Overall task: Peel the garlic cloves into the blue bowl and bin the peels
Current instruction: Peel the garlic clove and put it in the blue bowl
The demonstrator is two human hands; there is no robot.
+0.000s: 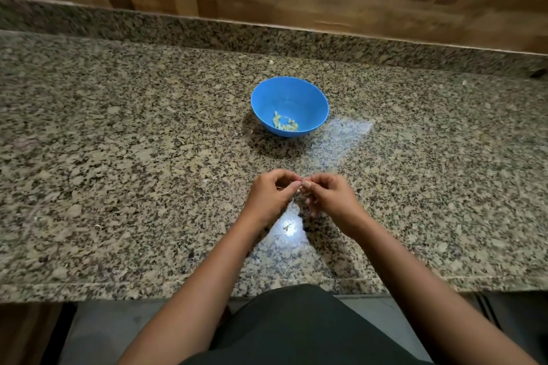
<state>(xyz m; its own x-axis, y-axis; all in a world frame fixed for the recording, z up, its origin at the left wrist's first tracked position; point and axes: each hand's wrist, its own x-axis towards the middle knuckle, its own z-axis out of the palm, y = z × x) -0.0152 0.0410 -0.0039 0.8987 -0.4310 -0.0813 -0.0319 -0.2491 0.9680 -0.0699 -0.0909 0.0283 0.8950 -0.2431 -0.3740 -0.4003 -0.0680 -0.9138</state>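
A blue bowl [308, 98] stands on the granite counter, with several peeled pale garlic cloves [285, 122] lying in its near left bottom. In front of the bowl, my left hand [271, 197] and my right hand [327, 197] meet fingertip to fingertip just above the counter. Both pinch one small garlic clove [299, 186] between thumbs and forefingers; most of the clove is hidden by the fingers.
The speckled granite counter [118, 157] runs left to right, with a low granite upstand and a wooden wall behind. A few tiny peel scraps [287, 228] lie by a bright glare spot near my wrists. The counter's front edge is at my waist.
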